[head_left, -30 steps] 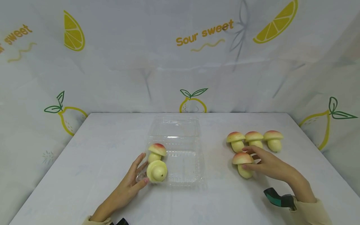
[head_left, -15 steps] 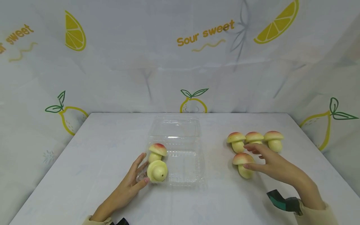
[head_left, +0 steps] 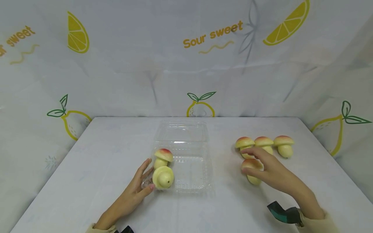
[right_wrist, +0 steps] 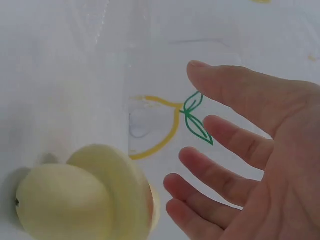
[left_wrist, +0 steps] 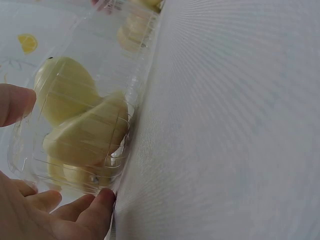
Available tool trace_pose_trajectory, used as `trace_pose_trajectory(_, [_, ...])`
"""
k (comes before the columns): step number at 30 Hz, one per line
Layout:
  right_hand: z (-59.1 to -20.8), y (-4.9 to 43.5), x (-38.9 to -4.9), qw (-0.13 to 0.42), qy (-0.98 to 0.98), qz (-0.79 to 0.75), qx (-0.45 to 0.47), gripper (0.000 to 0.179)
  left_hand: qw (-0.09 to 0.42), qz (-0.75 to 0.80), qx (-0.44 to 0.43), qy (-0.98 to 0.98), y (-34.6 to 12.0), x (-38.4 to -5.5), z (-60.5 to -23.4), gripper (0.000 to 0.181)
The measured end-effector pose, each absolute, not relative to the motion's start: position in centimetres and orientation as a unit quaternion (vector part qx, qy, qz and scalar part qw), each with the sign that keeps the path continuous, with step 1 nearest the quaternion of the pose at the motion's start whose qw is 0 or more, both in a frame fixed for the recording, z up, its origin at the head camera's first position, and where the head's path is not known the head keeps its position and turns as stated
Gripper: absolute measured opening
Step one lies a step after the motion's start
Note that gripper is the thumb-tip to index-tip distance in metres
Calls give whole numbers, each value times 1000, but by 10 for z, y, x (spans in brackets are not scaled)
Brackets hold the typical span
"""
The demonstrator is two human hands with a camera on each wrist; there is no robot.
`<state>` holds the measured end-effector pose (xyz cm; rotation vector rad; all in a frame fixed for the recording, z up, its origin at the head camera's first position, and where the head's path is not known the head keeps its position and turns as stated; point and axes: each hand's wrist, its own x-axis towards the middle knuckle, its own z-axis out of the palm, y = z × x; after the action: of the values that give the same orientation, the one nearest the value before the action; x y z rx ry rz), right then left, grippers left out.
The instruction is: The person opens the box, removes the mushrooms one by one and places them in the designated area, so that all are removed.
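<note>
A clear plastic clamshell box (head_left: 189,174) lies with its lid thrown back, two toy mushrooms along its left side. The rear mushroom (head_left: 163,155) shows its red-tinged cap; the front mushroom (head_left: 163,177) points its stem up. My left hand (head_left: 131,191) rests against the box's left front corner, thumb at the front and fingers spread along the side. On the right, my right hand (head_left: 272,171) hovers over a single mushroom (head_left: 253,164), partly hiding it. In the right wrist view its fingers are apart, loosely bent, holding nothing.
Behind the right hand, three more mushrooms stand in a row: a left one (head_left: 244,142), a middle one (head_left: 263,141) and a right one (head_left: 283,145). The box lid (head_left: 182,131) extends toward the back of the white table (head_left: 125,136). A lemon-print cloth (head_left: 131,64) rises behind.
My right hand first drew back a little to the right from the single mushroom, then came left above it. The left hand, the box and the mushrooms stay put.
</note>
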<state>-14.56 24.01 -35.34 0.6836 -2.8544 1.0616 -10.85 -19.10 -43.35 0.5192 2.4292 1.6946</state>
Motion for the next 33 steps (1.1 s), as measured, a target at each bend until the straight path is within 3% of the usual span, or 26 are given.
trace_pose_trajectory(8, [-365,214,-146,44,-901,354,245,40,69,559,168,809,-190,-108,-432,80])
trace_pose_trajectory(33, [-370,160,-146,1,-884,366,291,42,67,560,175,807,-190,-109,-432,80])
